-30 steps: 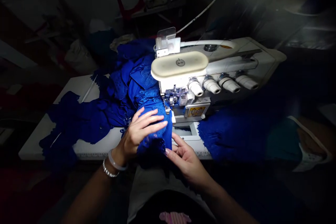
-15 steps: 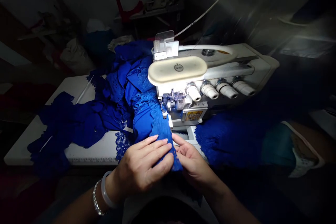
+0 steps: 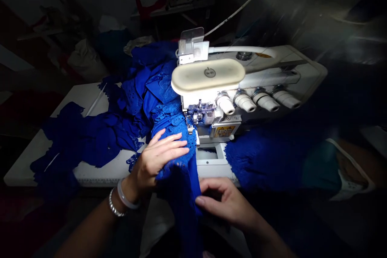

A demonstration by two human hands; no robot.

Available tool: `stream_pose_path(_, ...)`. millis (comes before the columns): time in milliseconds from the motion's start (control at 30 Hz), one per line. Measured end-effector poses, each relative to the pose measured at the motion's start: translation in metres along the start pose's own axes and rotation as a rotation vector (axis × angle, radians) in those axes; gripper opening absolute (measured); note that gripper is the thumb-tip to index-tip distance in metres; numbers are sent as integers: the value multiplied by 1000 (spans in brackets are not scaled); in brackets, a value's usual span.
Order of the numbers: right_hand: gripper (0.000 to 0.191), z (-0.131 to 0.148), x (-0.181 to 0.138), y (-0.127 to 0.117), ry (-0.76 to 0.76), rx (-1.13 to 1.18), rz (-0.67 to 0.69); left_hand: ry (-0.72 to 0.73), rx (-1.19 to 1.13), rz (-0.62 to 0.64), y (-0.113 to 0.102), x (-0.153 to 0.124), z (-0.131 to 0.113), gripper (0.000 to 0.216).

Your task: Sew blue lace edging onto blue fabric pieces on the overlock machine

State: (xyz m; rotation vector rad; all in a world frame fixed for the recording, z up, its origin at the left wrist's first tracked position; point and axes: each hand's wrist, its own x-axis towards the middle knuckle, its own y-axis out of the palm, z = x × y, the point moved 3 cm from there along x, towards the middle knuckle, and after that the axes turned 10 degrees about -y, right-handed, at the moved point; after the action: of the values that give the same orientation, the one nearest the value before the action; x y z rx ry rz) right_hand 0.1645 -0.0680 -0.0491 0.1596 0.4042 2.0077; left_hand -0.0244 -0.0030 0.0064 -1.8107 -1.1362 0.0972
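A strip of blue lace fabric [image 3: 178, 161] runs from the presser foot [image 3: 195, 117] of a white overlock sewing machine [image 3: 236, 84] down over the table's front edge. My left hand [image 3: 157, 157] lies flat on the fabric just left of the foot, fingers stretched out. My right hand [image 3: 225, 201] is lower, below the table edge, with fingers curled and thumb pinching the hanging edge of the same fabric.
More blue lace pieces are heaped on the white table [image 3: 99, 169] to the left [image 3: 99, 137] and behind the machine. Another blue pile [image 3: 260, 157] lies right of the needle area. The room around is dark, with cluttered benches at the back.
My left hand slid forward up the fabric toward the presser foot and flattened. My right hand dropped down below the table edge along the hanging fabric.
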Motion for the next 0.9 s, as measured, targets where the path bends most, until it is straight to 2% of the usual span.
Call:
stream_pose_path(67,29,-5,4,-1,-23,104,-59,-36,-60,16,-3,4,2,42)
stream_pose_path(167,32,-12,10,2,45,268,-93,-54,-103,10,-9,7,-2,39)
stream_pose_path(233,45,-13,11,6,65,325,-93,-39,-116,-22,-11,5,-10,37)
stream_pose_path(300,54,-10,11,8,55,364,-84,11,-73,-27,-11,1,-20,33)
stream_pose_path(433,57,-3,12,10,45,397,-14,180,114,3,0,-10,-43,30)
stream_pose_path(567,57,1,18,10,50,405,29,196,195,-11,8,-11,-52,28)
stream_pose_path(767,50,9,30,5,-7,364,-11,172,280,-43,8,2,-37,25)
stream_pose_path(900,45,11,27,-2,-38,137,-81,42,89,-8,-2,7,-18,29)
